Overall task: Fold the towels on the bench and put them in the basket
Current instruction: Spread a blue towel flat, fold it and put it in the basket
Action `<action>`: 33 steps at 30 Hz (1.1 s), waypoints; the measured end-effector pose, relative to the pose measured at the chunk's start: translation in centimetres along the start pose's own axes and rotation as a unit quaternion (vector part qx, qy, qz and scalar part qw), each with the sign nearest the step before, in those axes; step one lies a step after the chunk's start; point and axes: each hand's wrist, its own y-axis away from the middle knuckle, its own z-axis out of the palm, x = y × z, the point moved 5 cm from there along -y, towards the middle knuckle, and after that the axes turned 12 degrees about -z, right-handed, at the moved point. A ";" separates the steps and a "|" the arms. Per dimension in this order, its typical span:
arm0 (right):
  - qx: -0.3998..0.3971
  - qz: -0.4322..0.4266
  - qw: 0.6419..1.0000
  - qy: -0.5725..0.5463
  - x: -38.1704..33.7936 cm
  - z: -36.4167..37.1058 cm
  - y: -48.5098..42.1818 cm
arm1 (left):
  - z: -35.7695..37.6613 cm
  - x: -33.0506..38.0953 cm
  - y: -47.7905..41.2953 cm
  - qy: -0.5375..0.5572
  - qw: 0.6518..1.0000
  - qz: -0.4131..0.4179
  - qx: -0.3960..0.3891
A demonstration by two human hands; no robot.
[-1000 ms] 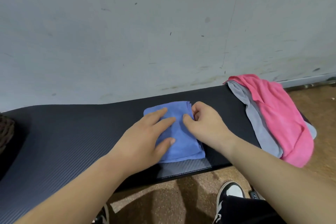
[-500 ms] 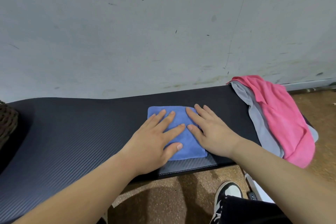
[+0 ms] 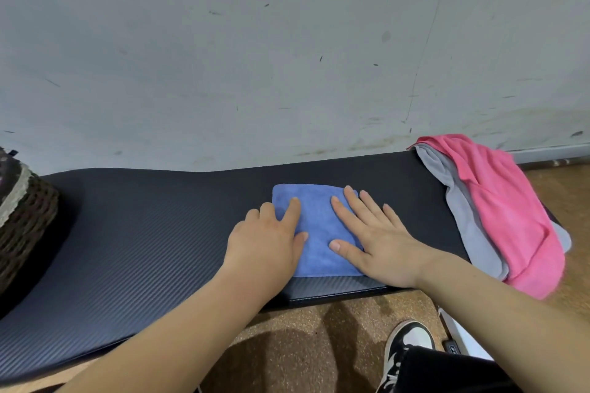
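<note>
A blue towel (image 3: 316, 226), folded into a small square, lies flat on the black padded bench (image 3: 143, 233). My left hand (image 3: 268, 239) rests on the towel's left edge with fingers spread. My right hand (image 3: 373, 239) lies flat on its right edge, fingers apart. Neither hand grips anything. At the bench's right end a pink towel (image 3: 501, 201) is heaped over a grey towel (image 3: 463, 220), both unfolded and hanging over the edge. A dark woven basket (image 3: 22, 220) stands on the bench at the far left, cut off by the frame.
A scuffed grey wall (image 3: 287, 57) runs right behind the bench. Brown floor (image 3: 303, 344) lies below the front edge, with a black-and-white shoe (image 3: 402, 348) and a dark trouser leg at the lower right.
My right hand opened from a pinch at the towel's top edge to flat. Both hands have slid outward from the middle of the towel to its left and right edges.
</note>
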 end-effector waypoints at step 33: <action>0.125 0.030 0.976 -0.173 1.1 -3.3 -0.6 | -1.0 2.7 0.2 0.134 0.962 0.207 0.120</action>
